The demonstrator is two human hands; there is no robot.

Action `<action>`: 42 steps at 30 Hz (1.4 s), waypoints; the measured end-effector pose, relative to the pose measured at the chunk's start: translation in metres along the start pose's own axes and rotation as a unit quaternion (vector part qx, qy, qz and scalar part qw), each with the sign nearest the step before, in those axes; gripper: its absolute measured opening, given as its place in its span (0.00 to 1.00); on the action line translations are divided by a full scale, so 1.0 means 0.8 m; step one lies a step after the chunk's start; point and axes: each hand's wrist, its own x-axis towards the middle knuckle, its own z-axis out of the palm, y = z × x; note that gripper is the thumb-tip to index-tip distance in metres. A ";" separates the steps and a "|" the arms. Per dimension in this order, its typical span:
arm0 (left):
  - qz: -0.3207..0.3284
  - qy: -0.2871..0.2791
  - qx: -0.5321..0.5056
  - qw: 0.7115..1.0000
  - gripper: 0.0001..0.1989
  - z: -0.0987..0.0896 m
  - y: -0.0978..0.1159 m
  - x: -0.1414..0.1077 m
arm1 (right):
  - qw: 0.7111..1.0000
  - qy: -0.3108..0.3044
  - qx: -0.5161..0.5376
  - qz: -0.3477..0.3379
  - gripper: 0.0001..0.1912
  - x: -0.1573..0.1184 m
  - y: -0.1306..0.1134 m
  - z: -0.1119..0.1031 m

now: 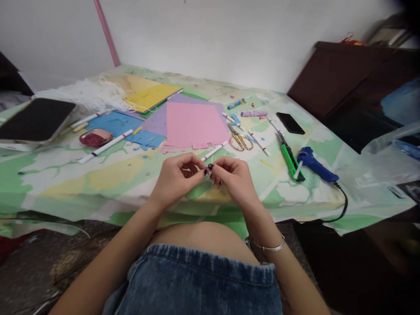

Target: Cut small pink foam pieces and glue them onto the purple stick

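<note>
Head view: the left hand [180,176] and the right hand [235,175] meet above the table's near edge, each with thumb and forefinger pinched closely on a tiny dark-pink piece [208,169] between them; its exact shape is too small to tell. Any print on the flat, smooth yellow cover [154,97] is too faint to read. Just beyond the fingers lies a slim white marker with a coloured band [215,150], and behind it a flat, matte pink sheet with a ragged near edge [196,124] overlaps a purple sheet [155,120]. To the right of these rest scissors with looped gold-coloured metal handles [241,142], a rolled lilac tube [254,114], a green plastic box cutter [290,162] and, touching it, a blue plastic glue gun [317,165]. Tangled white string [83,94] heaps at far left, near a dark-screened flat tablet [36,118]. The cloth [108,188] is patterned green, yellow and white, hanging in soft folds.
</note>
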 end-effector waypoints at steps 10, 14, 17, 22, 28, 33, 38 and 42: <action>-0.001 -0.002 -0.008 1.000 0.03 -0.001 0.000 -0.001 | 1.000 0.001 0.002 0.003 0.04 0.000 0.000 -0.001; -0.004 -0.003 -0.013 1.000 0.03 -0.001 0.001 -0.001 | 1.000 -0.005 0.004 0.001 0.05 0.000 0.001 -0.001; -0.005 -0.004 -0.010 1.000 0.03 -0.001 0.001 0.000 | 1.000 -0.007 0.004 -0.003 0.05 0.000 0.002 -0.001; 0.001 -0.004 -0.005 1.000 0.02 -0.001 0.001 -0.001 | 1.000 -0.008 -0.007 -0.001 0.05 0.000 0.001 -0.001; -0.002 -0.005 -0.003 1.000 0.03 -0.001 0.002 -0.001 | 1.000 -0.003 -0.004 0.001 0.05 0.000 0.000 -0.001; -0.007 -0.001 -0.010 1.000 0.03 0.000 0.001 -0.001 | 1.000 -0.006 -0.008 0.000 0.05 0.000 0.000 -0.001; -0.014 0.003 -0.014 1.000 0.03 -0.001 0.001 0.000 | 1.000 -0.008 -0.005 0.002 0.06 0.000 0.000 -0.001; -0.014 0.006 -0.008 1.000 0.03 -0.001 0.002 0.000 | 1.000 -0.009 -0.001 -0.002 0.06 0.000 0.001 -0.001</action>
